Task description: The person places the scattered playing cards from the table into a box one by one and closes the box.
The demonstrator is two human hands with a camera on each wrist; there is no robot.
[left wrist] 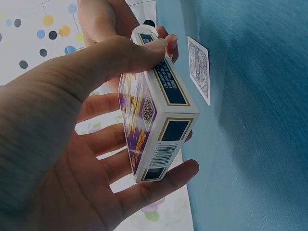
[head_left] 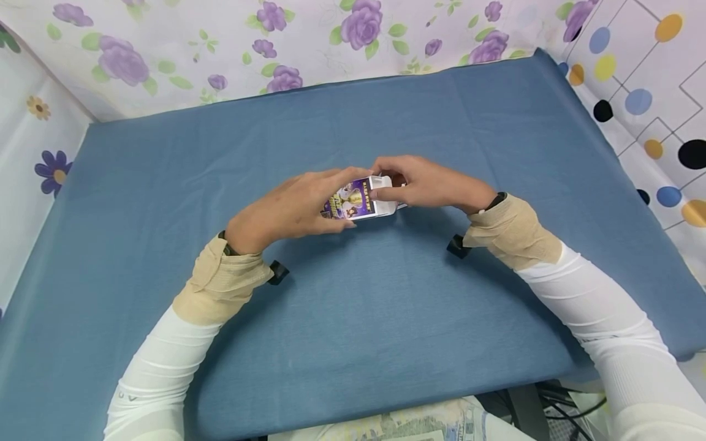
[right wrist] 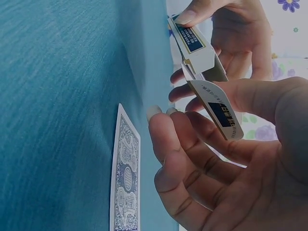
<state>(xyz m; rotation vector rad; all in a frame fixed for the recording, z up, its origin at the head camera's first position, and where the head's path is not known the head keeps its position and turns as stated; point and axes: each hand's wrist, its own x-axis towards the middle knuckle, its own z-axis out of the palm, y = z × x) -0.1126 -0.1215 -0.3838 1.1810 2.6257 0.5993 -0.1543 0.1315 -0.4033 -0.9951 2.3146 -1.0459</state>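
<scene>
A purple-and-white playing card box is held above the table between both hands. My left hand grips it by its edges, thumb on one narrow side and fingers along the other, as the left wrist view shows. At the box's open end, my right hand has its thumb and index finger on the raised end flap, the other fingers curled below. A patterned playing card lies on the table under the hands; in the head view it is hidden.
A blue cloth covers the table. Floral sheeting hangs behind the back edge, and dotted sheeting stands at the right. Dark cables show below the front edge.
</scene>
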